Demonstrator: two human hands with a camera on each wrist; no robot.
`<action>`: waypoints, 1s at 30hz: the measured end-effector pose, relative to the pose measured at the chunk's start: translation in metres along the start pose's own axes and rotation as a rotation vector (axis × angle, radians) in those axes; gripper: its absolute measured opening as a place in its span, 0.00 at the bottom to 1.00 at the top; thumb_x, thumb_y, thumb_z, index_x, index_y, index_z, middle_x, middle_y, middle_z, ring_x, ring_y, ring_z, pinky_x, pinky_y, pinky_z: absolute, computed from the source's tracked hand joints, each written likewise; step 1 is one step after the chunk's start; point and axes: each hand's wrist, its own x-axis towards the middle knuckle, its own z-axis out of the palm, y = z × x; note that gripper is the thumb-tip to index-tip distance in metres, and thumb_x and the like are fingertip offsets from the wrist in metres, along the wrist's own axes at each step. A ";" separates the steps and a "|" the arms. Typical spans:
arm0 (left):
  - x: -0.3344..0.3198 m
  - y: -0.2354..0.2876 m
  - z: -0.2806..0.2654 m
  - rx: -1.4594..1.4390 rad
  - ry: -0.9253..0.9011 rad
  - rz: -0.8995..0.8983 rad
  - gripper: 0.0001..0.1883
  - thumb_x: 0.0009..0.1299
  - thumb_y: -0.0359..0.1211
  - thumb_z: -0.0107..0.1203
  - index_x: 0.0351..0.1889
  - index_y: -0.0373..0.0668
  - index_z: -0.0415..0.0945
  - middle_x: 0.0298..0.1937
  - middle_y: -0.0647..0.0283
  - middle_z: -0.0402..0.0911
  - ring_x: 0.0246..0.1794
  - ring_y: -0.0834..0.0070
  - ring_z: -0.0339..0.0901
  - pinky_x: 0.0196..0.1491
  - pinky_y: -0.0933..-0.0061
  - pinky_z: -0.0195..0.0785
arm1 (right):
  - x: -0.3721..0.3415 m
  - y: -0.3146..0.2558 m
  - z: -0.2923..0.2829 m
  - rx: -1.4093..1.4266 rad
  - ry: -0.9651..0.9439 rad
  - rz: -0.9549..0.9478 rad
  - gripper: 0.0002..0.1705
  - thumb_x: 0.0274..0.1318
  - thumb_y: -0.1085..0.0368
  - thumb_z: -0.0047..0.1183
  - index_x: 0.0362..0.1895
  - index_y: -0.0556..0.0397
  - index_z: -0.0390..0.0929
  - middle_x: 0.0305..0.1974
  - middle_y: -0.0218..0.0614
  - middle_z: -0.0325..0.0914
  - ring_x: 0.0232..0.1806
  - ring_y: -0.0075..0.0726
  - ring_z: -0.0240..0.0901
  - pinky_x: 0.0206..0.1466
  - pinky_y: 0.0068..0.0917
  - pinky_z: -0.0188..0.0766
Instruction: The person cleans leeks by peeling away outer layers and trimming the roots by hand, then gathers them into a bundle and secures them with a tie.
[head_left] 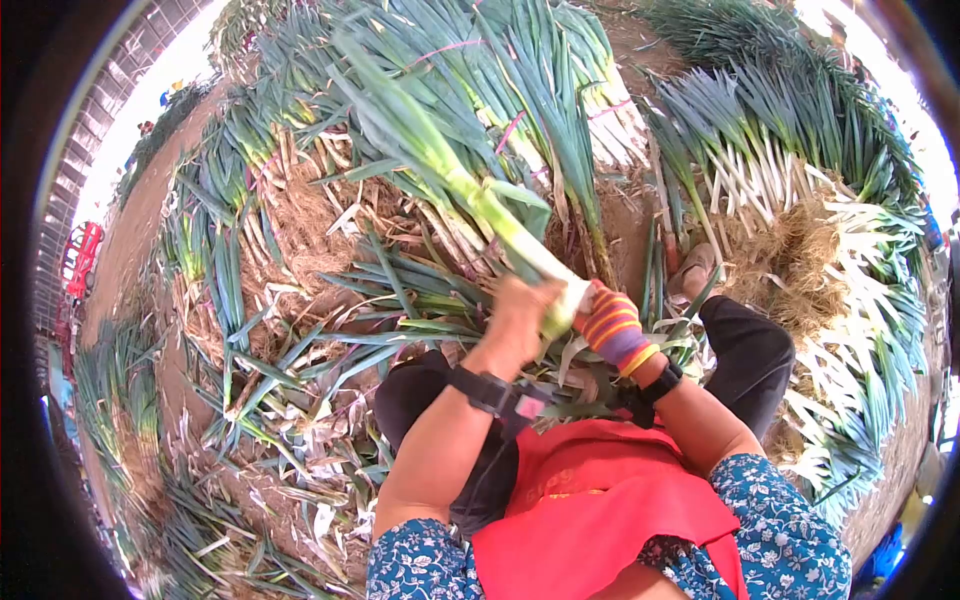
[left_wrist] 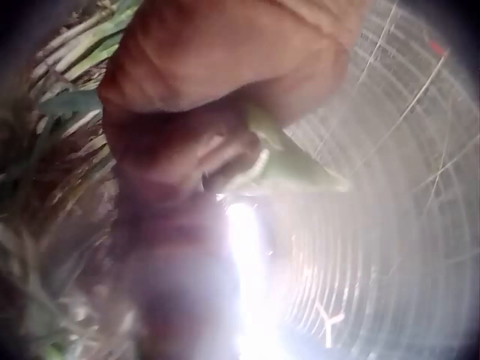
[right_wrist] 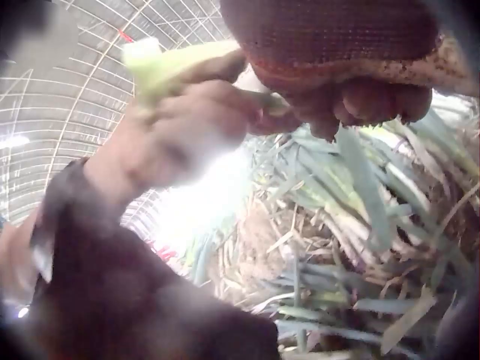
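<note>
The long green-and-white leek slants forward and left from the striped-gloved right hand curled round its base, while the bare left hand, just beside it, grips a pale-green leafy strip.

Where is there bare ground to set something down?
A long soil strip runs at left, between the outer leek row and the tied bundles. A smaller dirt patch lies left of the shoe. Around the left hand, right hand and leek, loose leaves crowd the ground.
</note>
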 end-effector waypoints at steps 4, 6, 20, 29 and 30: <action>0.000 -0.032 0.010 0.513 -0.231 0.022 0.25 0.55 0.31 0.64 0.51 0.35 0.70 0.45 0.60 0.76 0.44 0.73 0.73 0.50 0.73 0.66 | 0.009 0.034 -0.022 0.116 0.068 -0.055 0.20 0.39 0.60 0.59 0.39 0.55 0.76 0.22 0.46 0.76 0.24 0.49 0.75 0.27 0.40 0.69; 0.014 -0.022 -0.010 0.680 0.009 0.123 0.24 0.57 0.31 0.64 0.51 0.37 0.71 0.44 0.63 0.77 0.45 0.74 0.73 0.50 0.74 0.65 | -0.002 0.026 -0.046 -0.055 0.044 -0.108 0.22 0.38 0.56 0.61 0.38 0.55 0.76 0.21 0.44 0.75 0.22 0.48 0.74 0.24 0.39 0.67; -0.001 0.028 -0.036 -0.271 0.076 0.247 0.05 0.58 0.24 0.54 0.33 0.34 0.73 0.31 0.60 0.75 0.29 0.68 0.74 0.33 0.64 0.72 | 0.028 -0.042 -0.086 -0.073 -0.030 -0.433 0.47 0.37 0.50 0.64 0.62 0.55 0.60 0.53 0.51 0.67 0.57 0.49 0.63 0.60 0.35 0.58; -0.004 0.020 -0.038 -0.291 -0.150 0.121 0.09 0.60 0.23 0.48 0.37 0.27 0.71 0.30 0.53 0.77 0.25 0.65 0.77 0.32 0.65 0.74 | 0.060 -0.092 -0.052 0.791 -0.171 -0.281 0.26 0.48 0.67 0.58 0.53 0.58 0.65 0.44 0.34 0.71 0.46 0.26 0.65 0.48 0.24 0.62; -0.005 0.018 -0.035 -0.278 -0.199 0.098 0.09 0.59 0.23 0.47 0.36 0.27 0.71 0.31 0.52 0.77 0.26 0.64 0.77 0.32 0.65 0.74 | 0.069 -0.086 -0.042 0.420 0.041 -0.397 0.21 0.49 0.66 0.57 0.47 0.57 0.68 0.38 0.33 0.70 0.40 0.28 0.66 0.43 0.25 0.63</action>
